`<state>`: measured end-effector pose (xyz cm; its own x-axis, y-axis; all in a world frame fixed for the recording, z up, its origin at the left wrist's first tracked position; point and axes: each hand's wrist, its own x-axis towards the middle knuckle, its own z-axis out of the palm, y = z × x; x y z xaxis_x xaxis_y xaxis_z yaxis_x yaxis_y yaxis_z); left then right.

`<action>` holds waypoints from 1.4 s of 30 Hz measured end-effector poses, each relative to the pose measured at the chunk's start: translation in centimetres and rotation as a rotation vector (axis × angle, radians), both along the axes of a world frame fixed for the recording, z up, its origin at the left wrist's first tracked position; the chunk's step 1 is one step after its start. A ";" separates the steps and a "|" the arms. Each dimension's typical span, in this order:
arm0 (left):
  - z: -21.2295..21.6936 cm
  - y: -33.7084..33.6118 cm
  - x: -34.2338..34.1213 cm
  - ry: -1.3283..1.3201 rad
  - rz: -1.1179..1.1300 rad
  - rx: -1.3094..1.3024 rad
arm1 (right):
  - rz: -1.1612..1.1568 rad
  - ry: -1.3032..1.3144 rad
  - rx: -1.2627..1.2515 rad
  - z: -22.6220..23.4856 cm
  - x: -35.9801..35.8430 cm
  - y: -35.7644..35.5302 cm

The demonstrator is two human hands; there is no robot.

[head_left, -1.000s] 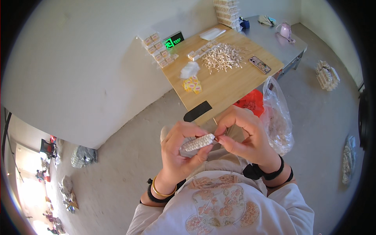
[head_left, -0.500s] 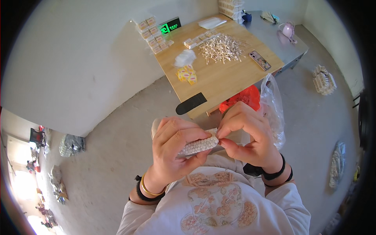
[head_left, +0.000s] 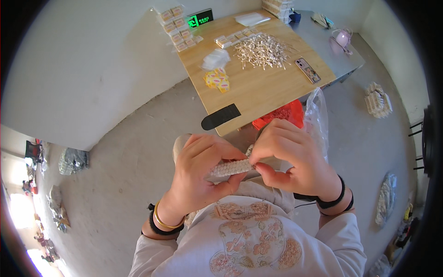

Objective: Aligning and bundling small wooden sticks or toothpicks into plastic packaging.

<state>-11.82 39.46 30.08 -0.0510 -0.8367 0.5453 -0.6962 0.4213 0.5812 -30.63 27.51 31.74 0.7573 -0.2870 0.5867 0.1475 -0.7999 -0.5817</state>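
Observation:
Above my lap, my left hand is wrapped round a packed bundle of cotton swabs, its white tips facing me in tight rows. The bundle lies almost level. My right hand pinches its right end between thumb and forefinger; what those fingertips grip there is too small to make out. On the table beyond my hands lies a large loose pile of cotton swabs.
The wooden table carries a black flat strip, yellow printed cards, clear bags, filled packs and a phone. A red bag and clear plastic bag hang below its near edge. Stacked packs stand at back left.
The bundle has turned more level, and its right end now sits behind my right fingertips. Both hands keep hold of it. The view has shifted slightly.

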 end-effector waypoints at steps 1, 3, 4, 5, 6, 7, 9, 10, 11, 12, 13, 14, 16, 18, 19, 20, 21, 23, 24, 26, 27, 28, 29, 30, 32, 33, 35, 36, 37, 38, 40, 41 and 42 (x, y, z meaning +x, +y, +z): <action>-0.2 0.1 0.1 0.005 0.000 0.001 | 0.048 0.061 0.084 0.3 0.1 -0.2; -0.9 0.3 0.2 0.350 -0.073 0.211 | 0.094 0.127 0.170 0.6 0.2 -0.4; -0.9 0.3 0.3 0.355 -0.074 0.212 | 0.128 0.167 0.268 0.6 0.4 -0.5; -0.8 0.4 0.3 0.476 -0.097 0.316 | 0.162 0.206 0.367 0.6 0.5 -0.6; -0.9 0.5 0.4 0.595 -0.119 0.421 | 0.161 0.211 0.368 0.6 0.7 -0.7; -1.0 0.6 0.6 0.600 -0.120 0.421 | 0.163 0.267 0.430 0.8 0.8 -0.7; -1.4 0.6 0.8 0.703 -0.162 0.483 | 0.165 0.328 0.492 0.8 1.0 -0.8; -1.6 0.6 0.9 0.707 -0.162 0.483 | 0.179 0.321 0.528 0.5 1.2 -0.8; -1.8 0.5 1.0 0.732 -0.179 0.481 | 0.194 0.315 0.564 0.2 1.4 -0.9; -2.0 0.6 1.1 0.758 -0.197 0.478 | 0.195 0.317 0.565 0.1 1.5 -0.9; -2.3 0.7 1.1 0.760 -0.195 0.478 | 0.201 0.339 0.585 0.0 1.7 -1.0; -2.6 0.8 1.0 0.812 -0.194 0.490 | 0.208 0.361 0.606 -0.2 1.8 -1.0; -3.4 1.1 0.8 0.865 -0.191 0.503 | 0.234 0.364 0.634 -0.8 2.0 -1.1; -4.2 1.3 0.4 1.026 -0.197 0.565 | 0.258 0.366 0.661 -1.2 2.2 -1.2; -4.5 1.5 0.2 1.029 -0.195 0.566 | 0.278 0.389 0.717 -1.4 2.2 -1.3; -4.7 1.6 0.1 1.080 -0.200 0.583 | 0.298 0.412 0.772 -1.6 2.2 -1.3; -4.8 1.7 0.1 1.132 -0.205 0.599 | 0.298 0.414 0.774 -1.5 2.3 -1.3; -4.8 1.8 0.1 1.140 -0.208 0.603 | 0.286 0.478 0.864 -1.1 2.4 -1.2; -4.8 1.9 0.1 1.144 -0.213 0.605 | 0.287 0.480 0.865 -1.2 2.4 -1.1; -5.0 2.0 0.1 1.135 -0.214 0.603 | 0.323 0.484 0.877 -1.4 2.4 -1.2; -5.0 2.0 0.1 1.124 -0.217 0.601 | 0.324 0.485 0.876 -1.4 2.4 -1.2; -5.1 2.0 0.1 1.125 -0.216 0.600 | 0.341 0.489 0.862 -1.5 2.4 -1.3; -5.1 1.9 0.1 1.127 -0.212 0.605 | 0.359 0.492 0.848 -1.5 2.4 -1.3; -5.1 1.9 0.1 1.128 -0.208 0.610 | 0.359 0.494 0.847 -1.5 2.4 -1.4; -5.0 1.9 0.1 1.127 -0.220 0.609 | 0.371 0.465 0.810 -1.5 2.3 -1.3; -4.9 1.8 0.1 1.126 -0.231 0.609 | 0.371 0.465 0.810 -1.5 2.2 -1.3; -5.0 1.8 0.1 1.105 -0.233 0.595 | 0.323 0.444 0.798 -1.6 2.0 -1.0; -5.0 1.7 0.1 1.085 -0.236 0.581 | 0.324 0.444 0.796 -1.5 1.9 -0.9; -5.0 1.7 0.1 1.083 -0.237 0.581 | 0.313 0.447 0.828 -1.4 1.9 -0.9; -5.0 1.7 0.1 1.090 -0.237 0.582 | 0.303 0.449 0.859 -1.4 1.8 -0.8; -4.9 1.7 0.1 1.094 -0.238 0.582 | 0.282 0.433 0.815 -1.2 1.7 -0.7; -4.8 1.6 0.2 1.063 -0.237 0.565 | 0.262 0.419 0.772 -1.1 1.6 -0.6; -4.8 1.6 0.3 1.031 -0.236 0.548 | 0.262 0.416 0.770 -0.9 1.6 -0.6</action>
<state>-11.56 41.03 25.30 0.0174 -0.9998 -0.0079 0.2662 -0.0030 0.9639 -29.00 26.89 30.85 0.9609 -0.2752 -0.0312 -0.0718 -0.1389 -0.9877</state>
